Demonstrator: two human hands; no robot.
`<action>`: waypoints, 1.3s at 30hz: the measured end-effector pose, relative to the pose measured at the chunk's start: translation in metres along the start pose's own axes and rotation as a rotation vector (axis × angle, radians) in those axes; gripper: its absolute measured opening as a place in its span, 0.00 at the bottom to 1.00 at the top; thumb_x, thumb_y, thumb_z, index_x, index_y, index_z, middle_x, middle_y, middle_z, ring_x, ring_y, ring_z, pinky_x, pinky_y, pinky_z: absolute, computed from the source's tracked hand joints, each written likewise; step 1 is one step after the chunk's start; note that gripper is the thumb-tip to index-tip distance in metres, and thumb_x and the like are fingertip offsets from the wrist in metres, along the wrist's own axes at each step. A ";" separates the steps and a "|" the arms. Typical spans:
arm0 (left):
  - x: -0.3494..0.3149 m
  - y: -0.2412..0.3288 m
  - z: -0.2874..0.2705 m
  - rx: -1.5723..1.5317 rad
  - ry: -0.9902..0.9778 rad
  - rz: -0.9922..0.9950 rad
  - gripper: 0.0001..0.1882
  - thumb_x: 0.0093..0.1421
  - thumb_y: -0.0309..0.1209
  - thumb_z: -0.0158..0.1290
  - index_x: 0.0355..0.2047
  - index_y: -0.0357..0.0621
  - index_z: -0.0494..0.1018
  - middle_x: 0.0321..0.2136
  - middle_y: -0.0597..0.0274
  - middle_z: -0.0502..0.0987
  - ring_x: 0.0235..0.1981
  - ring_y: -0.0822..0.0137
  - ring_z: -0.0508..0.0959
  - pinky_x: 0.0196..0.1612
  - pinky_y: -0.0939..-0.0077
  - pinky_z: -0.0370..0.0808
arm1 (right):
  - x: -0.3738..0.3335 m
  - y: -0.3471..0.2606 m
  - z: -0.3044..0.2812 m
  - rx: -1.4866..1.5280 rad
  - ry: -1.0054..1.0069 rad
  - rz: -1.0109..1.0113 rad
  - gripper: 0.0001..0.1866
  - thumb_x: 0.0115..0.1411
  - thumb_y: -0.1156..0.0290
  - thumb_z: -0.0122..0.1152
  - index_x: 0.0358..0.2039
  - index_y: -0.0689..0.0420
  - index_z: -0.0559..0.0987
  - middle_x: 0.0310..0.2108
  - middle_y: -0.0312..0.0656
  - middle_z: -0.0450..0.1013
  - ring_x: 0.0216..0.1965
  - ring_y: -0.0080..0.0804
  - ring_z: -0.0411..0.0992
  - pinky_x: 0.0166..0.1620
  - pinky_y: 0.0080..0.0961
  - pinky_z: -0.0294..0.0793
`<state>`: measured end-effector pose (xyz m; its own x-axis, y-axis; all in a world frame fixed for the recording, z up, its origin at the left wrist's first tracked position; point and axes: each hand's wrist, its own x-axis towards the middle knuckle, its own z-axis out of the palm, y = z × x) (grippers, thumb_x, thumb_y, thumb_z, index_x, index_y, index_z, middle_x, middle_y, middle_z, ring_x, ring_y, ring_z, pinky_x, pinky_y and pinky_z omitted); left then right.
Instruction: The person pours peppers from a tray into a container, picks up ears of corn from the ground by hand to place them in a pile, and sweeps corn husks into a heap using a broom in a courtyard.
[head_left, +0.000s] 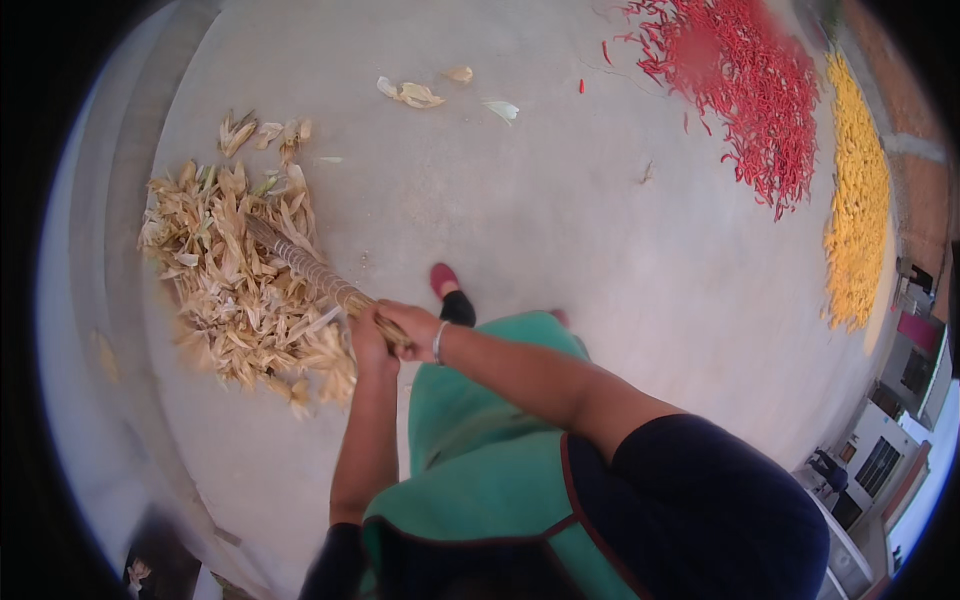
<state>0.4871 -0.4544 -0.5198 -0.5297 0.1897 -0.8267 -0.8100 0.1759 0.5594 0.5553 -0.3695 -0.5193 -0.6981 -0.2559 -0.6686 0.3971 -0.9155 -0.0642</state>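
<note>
- Left hand [368, 340]: at the centre of the frame, clenched around the near end of the broom handle [305, 265], fingers wrapped over the top.
- Right hand [415, 325]: just right of the left hand and touching it, also clenched on the handle; a thin silver bracelet [438, 343] circles the wrist.
- Broom handle: a pale stick wound with cord, running from both hands up and to the left, its far end buried in the husk pile.
- Pile of dry corn husks [235, 270]: tan, loose, at left centre of the frame on the concrete floor [520, 220]; parts of it are blurred.
- Stray husks [415, 94]: a few pale pieces lying apart from the pile, at upper centre.
- Red chillies [745, 85]: spread flat on the floor at upper right, with single pods scattered near the edge.
- Yellow corn [858, 200]: a long strip along the right edge, beside the chillies.
- Green apron [480, 450]: covers the person's front at lower centre.
- Red shoe [444, 279]: just above the hands, on the floor.
</note>
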 end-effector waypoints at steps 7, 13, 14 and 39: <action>-0.044 -0.011 0.070 -0.092 -0.064 0.174 0.15 0.56 0.31 0.41 0.43 0.45 0.55 0.32 0.60 0.67 0.28 0.68 0.72 0.27 0.75 0.73 | -0.074 -0.034 -0.012 -0.219 0.126 -0.114 0.24 0.60 0.56 0.41 0.56 0.44 0.56 0.22 0.33 0.65 0.12 0.18 0.57 0.12 0.15 0.52; -0.083 -0.089 0.225 0.189 -0.530 -0.133 0.18 0.54 0.29 0.44 0.45 0.46 0.55 0.33 0.60 0.65 0.33 0.69 0.70 0.33 0.76 0.72 | -0.214 -0.054 -0.125 0.093 0.379 -0.367 0.27 0.59 0.59 0.39 0.59 0.40 0.49 0.19 0.31 0.65 0.11 0.20 0.59 0.14 0.15 0.56; -0.093 -0.109 0.257 0.231 -0.597 -0.154 0.19 0.55 0.30 0.42 0.47 0.46 0.54 0.34 0.59 0.66 0.32 0.69 0.71 0.32 0.75 0.73 | -0.239 -0.057 -0.149 0.104 0.416 -0.425 0.27 0.59 0.59 0.39 0.59 0.39 0.49 0.20 0.31 0.65 0.12 0.20 0.59 0.14 0.15 0.57; 0.071 -0.008 0.328 0.204 -0.649 -0.385 0.24 0.55 0.32 0.41 0.53 0.45 0.54 0.41 0.56 0.67 0.37 0.66 0.73 0.34 0.75 0.74 | -0.111 -0.215 -0.140 0.355 0.455 -0.456 0.11 0.60 0.60 0.36 0.43 0.42 0.59 0.20 0.36 0.67 0.15 0.27 0.66 0.15 0.21 0.66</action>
<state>0.5387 -0.1251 -0.5638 0.0835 0.5947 -0.7996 -0.8112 0.5066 0.2921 0.6306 -0.1012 -0.5352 -0.4007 0.2579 -0.8791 -0.1447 -0.9653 -0.2173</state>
